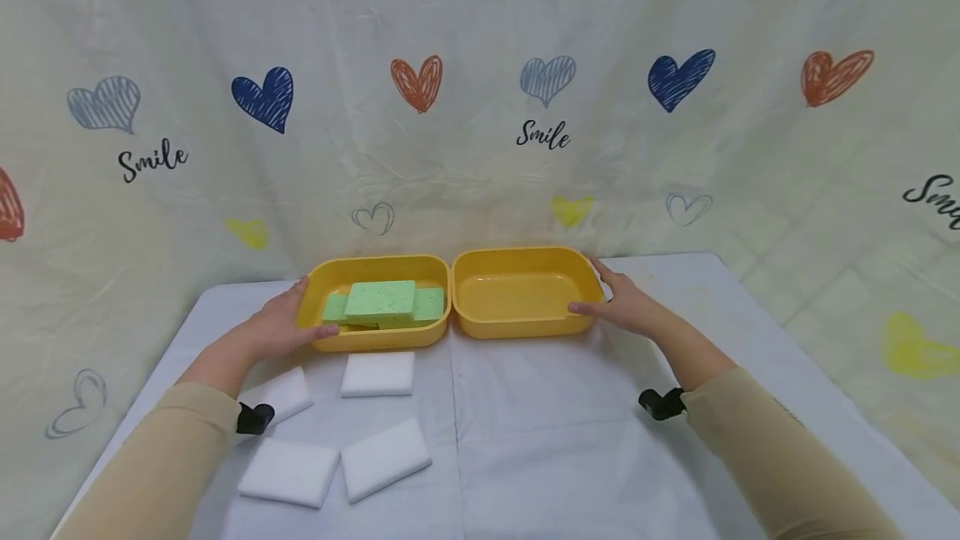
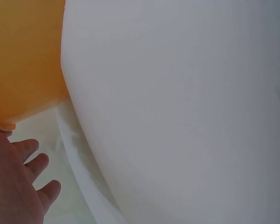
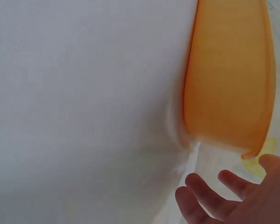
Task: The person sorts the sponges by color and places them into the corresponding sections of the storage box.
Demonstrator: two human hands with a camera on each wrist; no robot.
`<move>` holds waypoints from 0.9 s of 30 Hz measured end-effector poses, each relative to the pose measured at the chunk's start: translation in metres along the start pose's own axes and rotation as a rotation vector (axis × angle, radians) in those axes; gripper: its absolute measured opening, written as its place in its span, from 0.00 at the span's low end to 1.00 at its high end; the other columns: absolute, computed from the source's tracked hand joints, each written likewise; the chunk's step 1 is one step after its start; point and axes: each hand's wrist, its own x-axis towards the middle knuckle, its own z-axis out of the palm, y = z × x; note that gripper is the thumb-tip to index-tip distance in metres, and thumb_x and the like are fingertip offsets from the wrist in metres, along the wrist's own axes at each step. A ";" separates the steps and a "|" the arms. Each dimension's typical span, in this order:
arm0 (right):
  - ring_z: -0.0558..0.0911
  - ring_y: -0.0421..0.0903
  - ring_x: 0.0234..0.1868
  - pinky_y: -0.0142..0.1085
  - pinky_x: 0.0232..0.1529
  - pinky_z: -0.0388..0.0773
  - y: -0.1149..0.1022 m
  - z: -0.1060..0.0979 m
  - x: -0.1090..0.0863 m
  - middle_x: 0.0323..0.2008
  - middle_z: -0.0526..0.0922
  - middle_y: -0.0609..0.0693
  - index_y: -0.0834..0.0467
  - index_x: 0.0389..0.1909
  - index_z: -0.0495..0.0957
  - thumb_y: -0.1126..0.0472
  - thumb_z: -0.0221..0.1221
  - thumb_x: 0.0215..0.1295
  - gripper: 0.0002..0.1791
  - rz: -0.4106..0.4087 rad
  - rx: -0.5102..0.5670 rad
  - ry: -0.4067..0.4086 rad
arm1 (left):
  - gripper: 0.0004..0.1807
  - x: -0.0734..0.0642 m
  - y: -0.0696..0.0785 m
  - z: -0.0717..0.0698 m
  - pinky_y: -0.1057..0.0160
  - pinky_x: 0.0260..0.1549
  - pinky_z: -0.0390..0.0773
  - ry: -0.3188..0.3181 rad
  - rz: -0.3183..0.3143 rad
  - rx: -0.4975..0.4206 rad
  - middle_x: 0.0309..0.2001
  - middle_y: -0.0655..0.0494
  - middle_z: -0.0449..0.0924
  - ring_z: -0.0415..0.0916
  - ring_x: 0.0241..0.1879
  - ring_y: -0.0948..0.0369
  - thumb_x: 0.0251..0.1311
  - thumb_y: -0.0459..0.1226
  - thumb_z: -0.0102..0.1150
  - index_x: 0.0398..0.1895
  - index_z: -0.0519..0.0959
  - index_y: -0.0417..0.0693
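Two yellow trays stand side by side. In the left tray [image 1: 382, 342] lie green sponges [image 1: 380, 302], one on top of the others. The right tray [image 1: 525, 329] has a bare floor. My left hand [image 1: 283, 323] is at the left tray's outer end, its thumb along the front rim. The left wrist view shows its fingers spread just beyond the rim. At the right tray's outer end is my right hand [image 1: 626, 302], thumb by the front side and fingers spread. Whether its thumb touches the tray is hard to tell.
Several white sponge blocks lie in front of the left tray, among them an upright-lying one [image 1: 377, 374] and a tilted one [image 1: 386, 458]. A white cloth covers the table [image 1: 555, 440]. Behind the trays hangs a curtain [image 1: 480, 173] printed with hearts.
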 end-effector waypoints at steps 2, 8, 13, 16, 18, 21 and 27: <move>0.50 0.72 0.73 0.69 0.66 0.52 0.002 0.003 0.003 0.74 0.47 0.72 0.51 0.79 0.30 0.29 0.62 0.56 0.65 0.015 0.026 -0.025 | 0.66 0.000 0.001 0.000 0.31 0.64 0.57 -0.001 0.006 -0.002 0.72 0.29 0.51 0.57 0.64 0.35 0.55 0.66 0.60 0.78 0.35 0.34; 0.45 0.71 0.74 0.68 0.69 0.47 0.006 0.010 0.011 0.76 0.41 0.69 0.52 0.79 0.27 0.30 0.63 0.56 0.67 0.058 0.046 -0.063 | 0.67 -0.001 -0.003 0.002 0.31 0.66 0.54 0.001 0.012 -0.013 0.73 0.27 0.47 0.53 0.67 0.34 0.56 0.65 0.61 0.77 0.34 0.32; 0.45 0.70 0.75 0.67 0.69 0.46 0.004 0.014 0.015 0.77 0.42 0.68 0.51 0.79 0.28 0.31 0.63 0.57 0.66 0.051 0.048 -0.070 | 0.67 -0.001 -0.012 0.004 0.32 0.66 0.54 0.012 0.023 -0.043 0.74 0.28 0.46 0.53 0.67 0.35 0.56 0.65 0.61 0.77 0.33 0.33; 0.45 0.70 0.75 0.68 0.69 0.45 0.003 0.015 0.016 0.77 0.41 0.68 0.51 0.79 0.28 0.31 0.63 0.57 0.65 0.051 0.047 -0.083 | 0.65 -0.003 -0.014 0.003 0.31 0.66 0.52 0.015 0.037 -0.061 0.74 0.27 0.44 0.51 0.68 0.33 0.58 0.64 0.60 0.77 0.34 0.31; 0.45 0.69 0.75 0.67 0.69 0.45 0.003 0.015 0.016 0.77 0.41 0.67 0.50 0.79 0.27 0.31 0.63 0.57 0.66 0.052 0.051 -0.089 | 0.64 -0.004 -0.015 0.002 0.31 0.67 0.50 0.010 0.036 -0.065 0.74 0.27 0.43 0.49 0.69 0.33 0.60 0.64 0.57 0.76 0.33 0.31; 0.45 0.70 0.74 0.67 0.69 0.45 0.002 0.013 0.015 0.77 0.40 0.68 0.51 0.79 0.26 0.31 0.63 0.57 0.66 0.054 0.050 -0.095 | 0.61 -0.005 -0.013 -0.001 0.31 0.67 0.48 0.006 0.036 -0.066 0.74 0.27 0.42 0.45 0.71 0.32 0.63 0.65 0.51 0.77 0.32 0.32; 0.44 0.70 0.75 0.67 0.69 0.44 0.003 0.009 0.012 0.77 0.39 0.67 0.50 0.79 0.26 0.28 0.63 0.54 0.68 0.073 0.056 -0.091 | 0.59 -0.005 -0.003 -0.009 0.29 0.66 0.45 0.010 0.046 -0.072 0.75 0.28 0.40 0.41 0.72 0.31 0.65 0.65 0.49 0.78 0.32 0.36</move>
